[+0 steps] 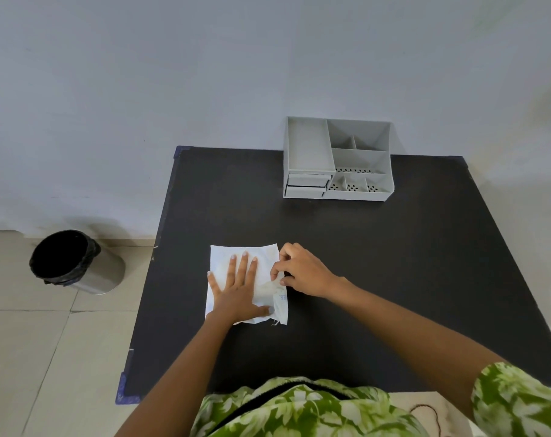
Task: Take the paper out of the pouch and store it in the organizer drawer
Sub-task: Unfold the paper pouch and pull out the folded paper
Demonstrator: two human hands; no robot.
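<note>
A white cloth pouch [223,257] lies flat on the black table [393,279], left of centre. My left hand [239,291] rests flat on the pouch with fingers spread. At the pouch's right edge, my right hand [302,269] pinches the fabric between thumb and fingers. The paper is not visible. A grey organizer [337,159] stands at the table's far edge against the wall. Its two small drawers [307,186] at the lower left front are closed.
On the tiled floor to the left of the table stands a metal bin [78,263] with a black liner. A pale wall rises behind the table. My green patterned clothing fills the bottom of the view.
</note>
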